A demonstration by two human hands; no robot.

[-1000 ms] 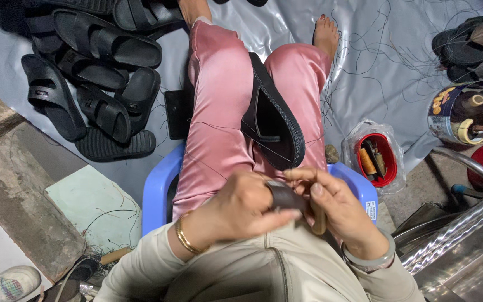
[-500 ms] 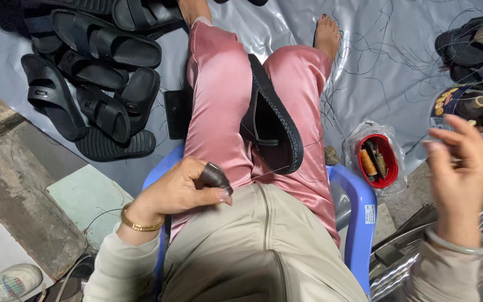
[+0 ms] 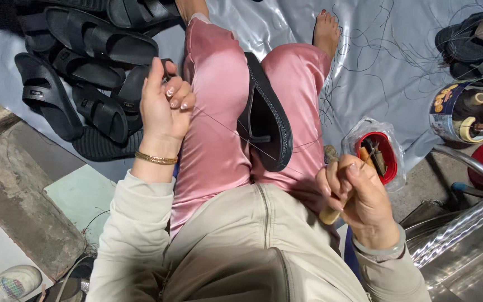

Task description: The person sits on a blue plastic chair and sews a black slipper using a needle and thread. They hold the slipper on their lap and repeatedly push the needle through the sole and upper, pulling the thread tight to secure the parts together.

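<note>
- A black sandal (image 3: 266, 120) lies wedged between the person's knees, on the lap of the pink trousers (image 3: 219, 112), sole edge up and toe toward the body.
- A thin thread (image 3: 225, 127) runs taut from the sandal's near rim up to the left hand (image 3: 163, 106), and a second strand slants from the sandal toward the right hand (image 3: 356, 196).
- The left hand is raised over the left thigh, fingers curled shut on the thread end, with a gold bangle (image 3: 156, 159) at the wrist.
- The right hand is closed in a fist round a pale wooden-handled awl (image 3: 330, 210), held just beside the right thigh; the awl's tip is hidden.
- Judged from this, a stitch in the sandal's rim is being drawn tight. How much of the rim is already sewn cannot be told, since the seam is too fine to see.
- A heap of black sandals (image 3: 85, 72) lies on the grey sheet (image 3: 398, 72) at its left edge, and a smaller heap (image 3: 470, 42) at its top right corner. Whether either is sewn cannot be told.
- A red tub (image 3: 377, 157) in clear plastic sits at the sheet's right edge near the right hand, with tools inside.
- A thread spool (image 3: 465, 112) in a tin stands farther right.
- Loose threads litter the sheet beside the bare foot (image 3: 326, 31).
</note>
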